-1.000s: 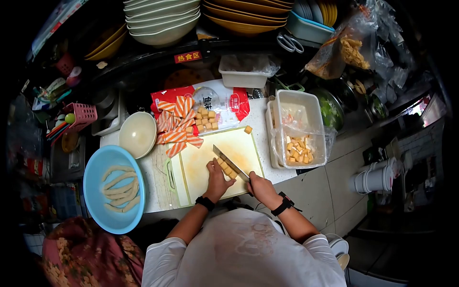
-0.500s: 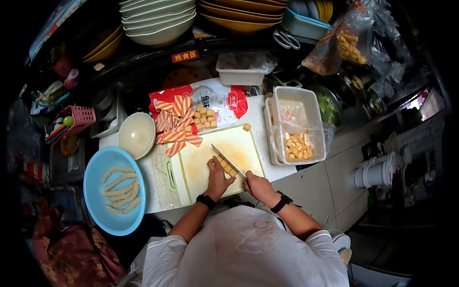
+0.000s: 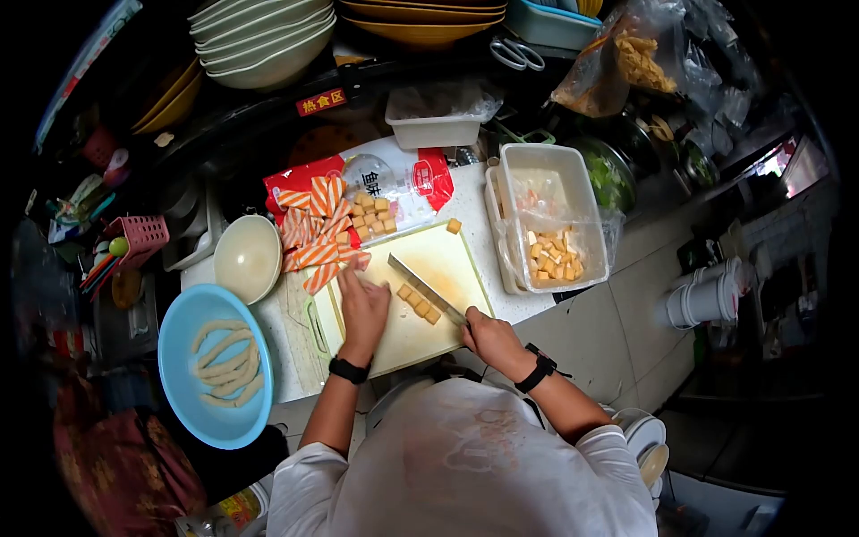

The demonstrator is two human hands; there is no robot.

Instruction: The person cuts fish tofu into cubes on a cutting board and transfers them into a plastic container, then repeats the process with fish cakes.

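Observation:
My right hand (image 3: 494,340) grips a kitchen knife (image 3: 428,288) by its handle, the blade slanting up and left over the cutting board (image 3: 452,268). Beside the blade, on its left, lies a short row of cut tan cubes (image 3: 419,304). Over the board's left side, my left hand (image 3: 365,309) is off the cubes with its thumb and fingers apart. Its fingertips reach the edge of a pile of orange-and-white striped pieces (image 3: 313,215). More tan cubes (image 3: 372,215) sit beside that pile on a red and white plastic bag (image 3: 407,170).
At left, a blue basin (image 3: 170,358) holds pale dough-like strips, with a cream bowl (image 3: 248,258) behind it. A clear tub (image 3: 591,197) of cut tan pieces stands at right. Stacked bowls (image 3: 268,45) and scissors (image 3: 517,54) are on the shelf above.
My left hand has let go of the cubes and moved left and up toward the striped pieces. The knife has lifted slightly away from the cube row. The whole view has shifted a little.

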